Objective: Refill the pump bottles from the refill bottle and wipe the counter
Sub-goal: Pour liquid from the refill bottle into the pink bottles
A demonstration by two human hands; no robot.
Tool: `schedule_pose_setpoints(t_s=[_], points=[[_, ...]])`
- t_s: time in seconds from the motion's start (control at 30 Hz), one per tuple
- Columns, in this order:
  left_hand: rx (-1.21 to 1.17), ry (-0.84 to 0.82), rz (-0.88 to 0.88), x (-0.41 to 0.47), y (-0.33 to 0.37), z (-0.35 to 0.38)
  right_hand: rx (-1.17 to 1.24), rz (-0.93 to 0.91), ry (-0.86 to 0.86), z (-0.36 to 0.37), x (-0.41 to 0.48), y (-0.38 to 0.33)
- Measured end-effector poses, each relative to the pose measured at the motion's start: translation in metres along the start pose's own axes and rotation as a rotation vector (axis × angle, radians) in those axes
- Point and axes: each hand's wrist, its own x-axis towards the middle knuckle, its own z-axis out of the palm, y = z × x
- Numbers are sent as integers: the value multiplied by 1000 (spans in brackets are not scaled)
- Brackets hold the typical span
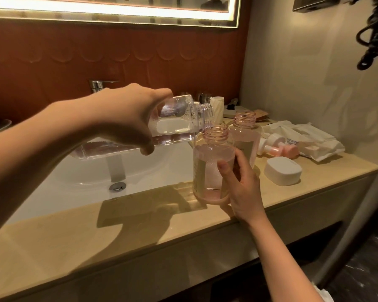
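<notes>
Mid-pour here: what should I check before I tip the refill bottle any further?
1. Grip on the refill bottle: ok, the left hand wraps its body.
2. Mouth lined up: ok, it sits at the neck rim of the near pump bottle.
3. Near pump bottle steadied: ok, the right hand grips its lower body.
4. Room left in it: cannot tell, bubbles and pink tint blur the level.
5. Spills on the counter: cannot tell, shadow covers the area by the base.
6. Second pump bottle ready: ok, upright, cap off, just behind.
</notes>
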Motion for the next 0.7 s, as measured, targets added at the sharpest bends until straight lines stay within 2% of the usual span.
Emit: schedule_pose_setpoints(t_s=[0.7], points=[[-8, -14, 7, -1, 1, -2, -8, 1, 5, -1, -1, 0]])
